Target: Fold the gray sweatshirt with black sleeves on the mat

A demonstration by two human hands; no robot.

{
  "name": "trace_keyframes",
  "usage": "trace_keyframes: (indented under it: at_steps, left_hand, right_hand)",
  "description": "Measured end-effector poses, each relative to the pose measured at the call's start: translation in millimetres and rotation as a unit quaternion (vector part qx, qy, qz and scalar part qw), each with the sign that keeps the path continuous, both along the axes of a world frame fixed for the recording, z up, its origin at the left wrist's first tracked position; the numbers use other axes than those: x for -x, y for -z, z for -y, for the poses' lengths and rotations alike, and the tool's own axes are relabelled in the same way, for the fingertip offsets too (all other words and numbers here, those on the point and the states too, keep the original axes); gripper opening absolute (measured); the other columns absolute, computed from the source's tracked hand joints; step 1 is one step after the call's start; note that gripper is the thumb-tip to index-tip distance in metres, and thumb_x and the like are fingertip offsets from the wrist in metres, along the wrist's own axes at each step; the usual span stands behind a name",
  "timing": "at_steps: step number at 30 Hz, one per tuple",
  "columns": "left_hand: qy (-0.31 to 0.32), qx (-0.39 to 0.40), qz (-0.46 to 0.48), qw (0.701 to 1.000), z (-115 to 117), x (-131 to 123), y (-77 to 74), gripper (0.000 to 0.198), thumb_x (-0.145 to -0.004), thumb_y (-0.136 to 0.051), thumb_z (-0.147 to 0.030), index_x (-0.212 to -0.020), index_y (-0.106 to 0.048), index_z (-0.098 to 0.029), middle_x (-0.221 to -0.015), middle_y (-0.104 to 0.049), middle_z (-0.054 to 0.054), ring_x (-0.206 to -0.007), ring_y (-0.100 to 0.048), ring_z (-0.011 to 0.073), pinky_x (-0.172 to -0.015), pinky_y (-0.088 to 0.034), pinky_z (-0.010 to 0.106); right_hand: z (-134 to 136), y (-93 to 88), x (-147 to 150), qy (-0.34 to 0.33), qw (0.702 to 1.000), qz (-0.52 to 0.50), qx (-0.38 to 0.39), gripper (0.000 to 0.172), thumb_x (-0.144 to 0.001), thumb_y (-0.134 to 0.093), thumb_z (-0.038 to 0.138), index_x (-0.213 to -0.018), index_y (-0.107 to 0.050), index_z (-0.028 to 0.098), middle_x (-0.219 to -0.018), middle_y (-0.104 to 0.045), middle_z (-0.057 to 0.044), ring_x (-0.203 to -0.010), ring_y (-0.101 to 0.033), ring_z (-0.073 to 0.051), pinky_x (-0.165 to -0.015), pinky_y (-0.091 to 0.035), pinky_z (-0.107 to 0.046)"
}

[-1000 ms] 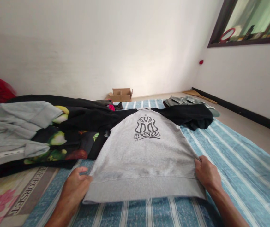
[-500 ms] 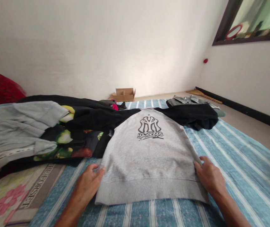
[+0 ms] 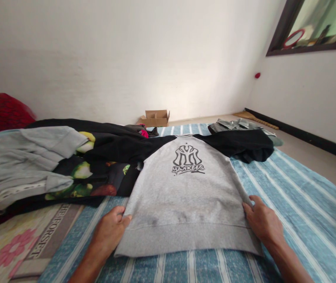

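Touching a grey sweatshirt (image 3: 185, 208), left hand (image 3: 109, 232) and right hand (image 3: 262, 222) lie spread open.

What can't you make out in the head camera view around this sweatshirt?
Head view, all:
Grey Yankees sweatshirt: side edges hidden under the left hand and right hand.
Cardboard box: inside hidden by its flaps.
Pink item: mostly hidden behind black clothing, kind unclear.
Folded grey-green clothes: partly hidden by the black sleeve.
Objects behind the dark window frame: too small, cut off at top.

Head camera, single view: faces forward and down, close above the left hand (image 3: 109, 232) and right hand (image 3: 263, 224); far wall (image 3: 111, 59) beyond.
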State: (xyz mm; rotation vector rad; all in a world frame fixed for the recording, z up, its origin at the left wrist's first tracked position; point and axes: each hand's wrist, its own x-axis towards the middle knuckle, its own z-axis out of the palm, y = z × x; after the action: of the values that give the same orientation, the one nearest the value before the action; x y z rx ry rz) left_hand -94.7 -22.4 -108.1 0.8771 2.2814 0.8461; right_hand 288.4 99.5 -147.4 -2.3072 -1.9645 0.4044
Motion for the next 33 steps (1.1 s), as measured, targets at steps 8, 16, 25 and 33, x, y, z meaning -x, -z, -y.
trace_keyframes:
  at_steps: [8,16,25,33]
  left_hand:
    - [0.076,0.052,-0.095,0.991,-2,8,6.1,0.011,-0.072,-0.047,-0.029,-0.081,-0.048,-0.022,-0.053,-0.058,-0.002,-0.055,-0.062,0.0206,-0.050,-0.040,0.026]
    - [0.110,0.144,-0.276,0.944,-2,-8,-18.9,0.019,-0.078,-0.052,-0.030,-0.094,-0.053,-0.020,-0.073,-0.065,0.006,-0.077,-0.066,0.0288,-0.064,-0.045,0.031]
    - [0.317,-0.017,-0.333,0.888,-17,-71,-25.8,0.021,-0.085,-0.043,-0.018,-0.099,-0.059,-0.020,-0.101,-0.063,0.007,-0.100,-0.057,0.0221,-0.087,-0.044,0.031]
    - [0.452,0.016,-0.289,0.844,-52,-105,-19.0,0.015,-0.084,-0.044,-0.015,-0.084,-0.059,-0.018,-0.098,-0.062,0.008,-0.098,-0.054,0.0224,-0.087,-0.043,0.033]
  right_hand:
    - [2,-6.0,1,-0.015,0.999,0.023,0.016,0.048,-0.092,-0.027,0.041,-0.129,-0.047,0.018,-0.087,-0.069,-0.013,-0.087,-0.066,-0.030,-0.070,-0.047,-0.037]
    - [10,-18.0,4,-0.046,0.993,0.089,-0.065,0.038,-0.092,-0.032,0.035,-0.120,-0.053,0.019,-0.098,-0.066,-0.012,-0.081,-0.064,-0.028,-0.066,-0.047,-0.039]
    - [69,-16.8,68,-0.468,0.819,-0.142,-0.301,0.023,-0.090,-0.038,0.014,-0.092,-0.060,0.019,-0.090,-0.064,-0.005,-0.085,-0.058,-0.019,-0.081,-0.045,-0.033]
    - [88,8.2,106,-0.470,0.799,-0.048,-0.373,0.023,-0.081,-0.047,0.011,-0.100,-0.062,0.011,-0.092,-0.063,-0.010,-0.088,-0.054,-0.025,-0.084,-0.044,-0.039]
